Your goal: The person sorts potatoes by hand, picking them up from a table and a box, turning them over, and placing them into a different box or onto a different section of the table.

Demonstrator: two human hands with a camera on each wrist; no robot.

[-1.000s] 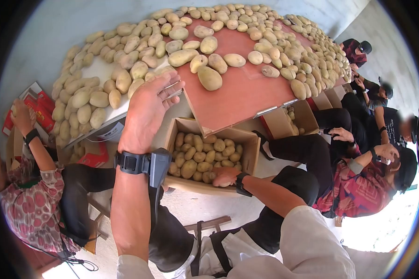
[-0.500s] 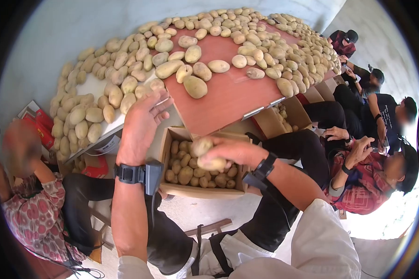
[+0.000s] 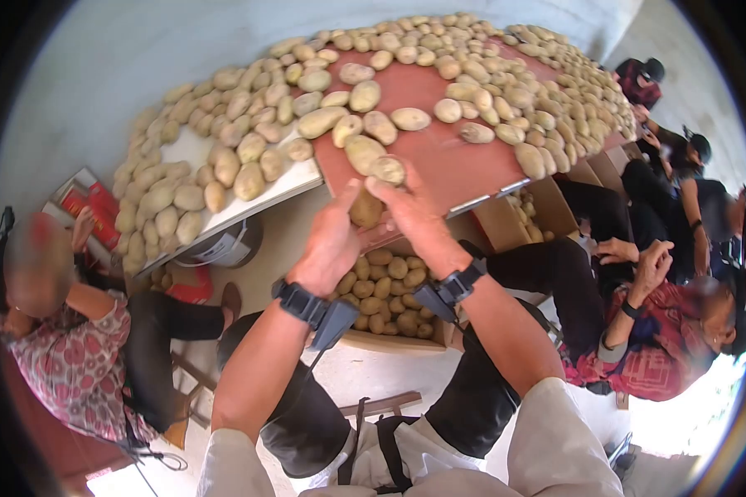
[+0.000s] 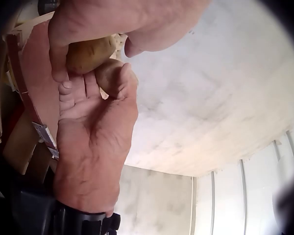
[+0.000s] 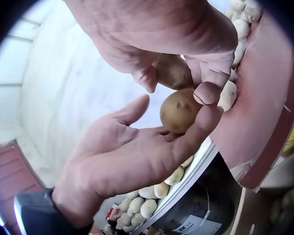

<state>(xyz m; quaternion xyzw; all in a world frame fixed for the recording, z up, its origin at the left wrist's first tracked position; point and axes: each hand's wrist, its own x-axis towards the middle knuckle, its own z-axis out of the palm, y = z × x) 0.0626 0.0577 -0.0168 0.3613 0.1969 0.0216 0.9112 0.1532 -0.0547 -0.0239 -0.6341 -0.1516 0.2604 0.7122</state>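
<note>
My left hand [image 3: 331, 240] and right hand [image 3: 419, 219] meet above the near end of the red board. Between them are two potatoes, a brownish one [image 3: 366, 209] and a paler one [image 3: 388, 170] just beyond the thumbs. In the left wrist view, my left hand [image 4: 95, 137] holds a potato [image 4: 112, 76] beside its thumb, and another potato [image 4: 90, 54] lies against the right hand [image 4: 132, 22]. From the right wrist, my right hand [image 5: 132, 156] has its fingers round a spotted potato [image 5: 179, 110]; the left hand [image 5: 161, 29] grips the other potato [image 5: 171, 71].
Many potatoes [image 3: 249, 178] cover the white board and the red board [image 3: 464, 170]. Below my hands stands a cardboard box [image 3: 439, 333] holding potatoes. A bucket [image 3: 228, 244] is under the boards at left. People sit on both sides, with another box [image 3: 497, 224] at right.
My right hand has risen from the box with potatoes and moved forward to the left hand. The left hand has moved right and down from the white board's edge to meet it.
</note>
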